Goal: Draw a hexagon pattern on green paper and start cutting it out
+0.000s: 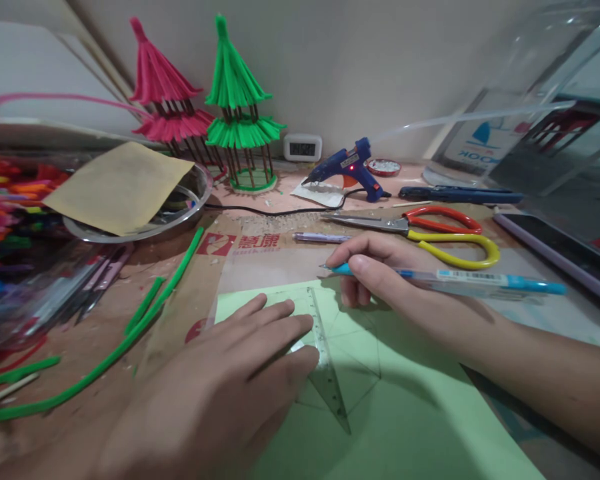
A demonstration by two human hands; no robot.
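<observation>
Pressing flat on clear ruler (325,363) over green paper (405,427), left hand (230,387), right hand (380,273) grip holding blue pen (460,280)

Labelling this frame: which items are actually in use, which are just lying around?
In use: left hand, clear set square, green paper, right hand, blue pen.
Lying about: scissors, glue gun, green pipe cleaners, two model pagodas.

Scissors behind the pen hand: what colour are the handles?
Scissors: one red loop, one yellow, clear in the head view.
</observation>
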